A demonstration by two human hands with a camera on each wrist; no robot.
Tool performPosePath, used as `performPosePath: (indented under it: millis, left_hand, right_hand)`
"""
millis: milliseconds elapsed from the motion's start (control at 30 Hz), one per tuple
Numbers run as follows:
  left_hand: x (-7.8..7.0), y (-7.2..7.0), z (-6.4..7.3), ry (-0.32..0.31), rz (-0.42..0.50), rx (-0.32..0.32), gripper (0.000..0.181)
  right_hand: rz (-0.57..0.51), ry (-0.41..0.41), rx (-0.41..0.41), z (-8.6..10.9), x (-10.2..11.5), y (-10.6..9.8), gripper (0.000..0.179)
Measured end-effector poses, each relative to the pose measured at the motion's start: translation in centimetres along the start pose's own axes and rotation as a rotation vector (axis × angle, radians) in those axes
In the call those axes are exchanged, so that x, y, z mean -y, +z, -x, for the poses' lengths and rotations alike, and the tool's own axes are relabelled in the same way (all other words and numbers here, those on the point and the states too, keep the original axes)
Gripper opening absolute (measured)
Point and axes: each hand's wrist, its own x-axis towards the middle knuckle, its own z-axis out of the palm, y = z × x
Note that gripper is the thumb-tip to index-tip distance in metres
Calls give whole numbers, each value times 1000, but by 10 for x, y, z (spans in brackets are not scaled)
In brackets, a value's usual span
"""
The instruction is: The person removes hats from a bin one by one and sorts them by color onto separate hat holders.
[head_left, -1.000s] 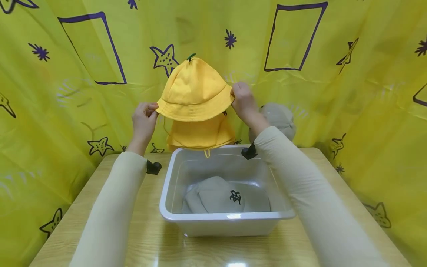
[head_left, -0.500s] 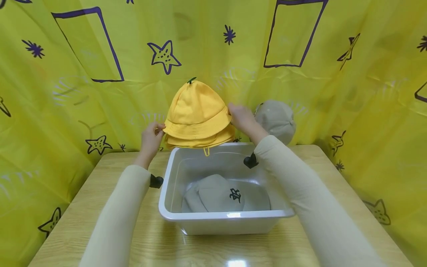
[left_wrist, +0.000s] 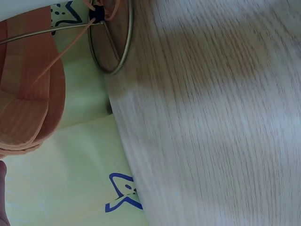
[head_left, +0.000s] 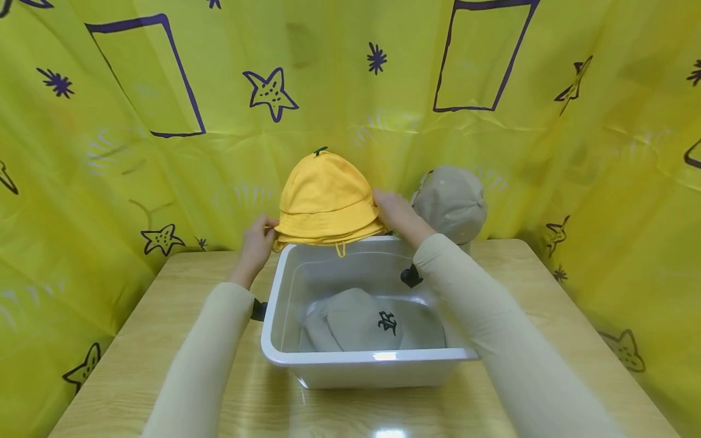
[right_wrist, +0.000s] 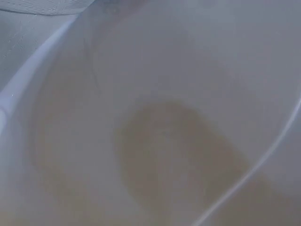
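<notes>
A yellow bucket hat (head_left: 327, 185) with a small green stem on its crown sits over another yellow hat behind the bin, its brim just above the lower one (head_left: 361, 236). At the left of the brim, my left hand (head_left: 258, 246) pinches the edge with thumb and fingers. My right hand (head_left: 400, 214) grips the brim's right side, its fingertips partly hidden. In the left wrist view the stacked brims (left_wrist: 56, 101) look orange, with a cord and a metal wire loop (left_wrist: 123, 61) beneath. No hand shows in the right wrist view.
A white plastic bin (head_left: 378, 356) stands mid-table in front of the hats, with grey caps (head_left: 356, 322) inside, one bearing a dark letter. Another grey cap (head_left: 451, 204) is raised at the back right. A yellow patterned curtain (head_left: 339, 73) hangs behind the wooden table (head_left: 208, 316).
Both hands have lowered the yellow hat from the air onto the other yellow hat, which it now mostly covers. The bin and grey caps have stayed put.
</notes>
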Motion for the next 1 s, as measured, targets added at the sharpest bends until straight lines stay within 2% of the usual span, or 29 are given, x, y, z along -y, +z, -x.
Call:
performPosePath:
  millis: [167,333,433,567,833,900,1000]
  left_hand:
    - [2,-1,2,3,23,0,17]
    - [-2,-6,6,27,16,19,22]
    - [-8,-13,11,52,6,72,29]
    - [-17,-22,20,77,0,148,38]
    - [-28,-39,44,149,-207,301,59]
    - [-32,-41,53,150,-232,332,64]
    - [-41,-43,66,188,-252,363,67]
  right_hand:
    - [-10,-11,-10,4,0,-1,5]
    - [-13,3,-55,9,0,-3,8]
    - [-5,2,-56,10,3,-7,9]
    - [23,9,-13,12,8,-15,10]
    - [52,-23,22,17,13,-27,7]
    - [54,-30,34,18,13,-30,6]
    - [64,-42,52,21,13,-33,3]
